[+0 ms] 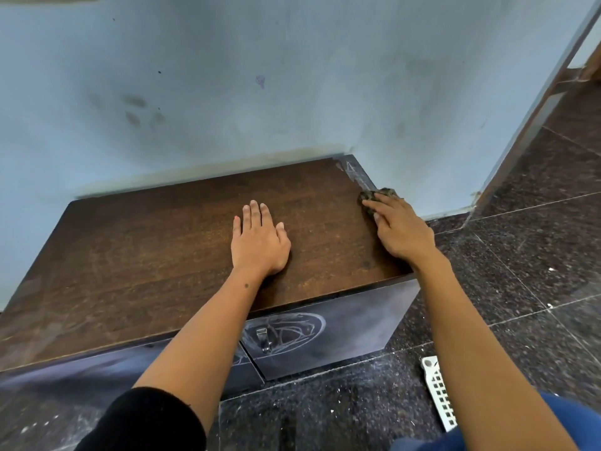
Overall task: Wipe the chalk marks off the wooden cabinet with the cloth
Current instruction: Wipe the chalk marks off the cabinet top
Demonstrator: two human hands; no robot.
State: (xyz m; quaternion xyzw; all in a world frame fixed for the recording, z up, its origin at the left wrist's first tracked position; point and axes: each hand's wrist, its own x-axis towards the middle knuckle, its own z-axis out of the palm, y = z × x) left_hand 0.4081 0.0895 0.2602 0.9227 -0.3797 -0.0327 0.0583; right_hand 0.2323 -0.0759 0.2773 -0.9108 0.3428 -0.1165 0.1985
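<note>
A low wooden cabinet [162, 255] with a brown top stands against the blue wall. White chalk marks [356, 174] streak its far right edge, and more chalk scribbles [292, 330] ring the metal handle [263, 338] on its dark front door. My right hand [400, 229] presses a dark mottled cloth [380, 196] against the top's right edge, just below the streaks, fingers laid over it. My left hand [258, 242] rests flat on the top's middle, fingers straight.
The blue wall [227, 92] rises directly behind the cabinet. Dark speckled floor tiles [520, 255] spread to the right and front. A white perforated plastic piece [439, 392] lies on the floor near my right forearm. A doorway corner [527, 131] opens at right.
</note>
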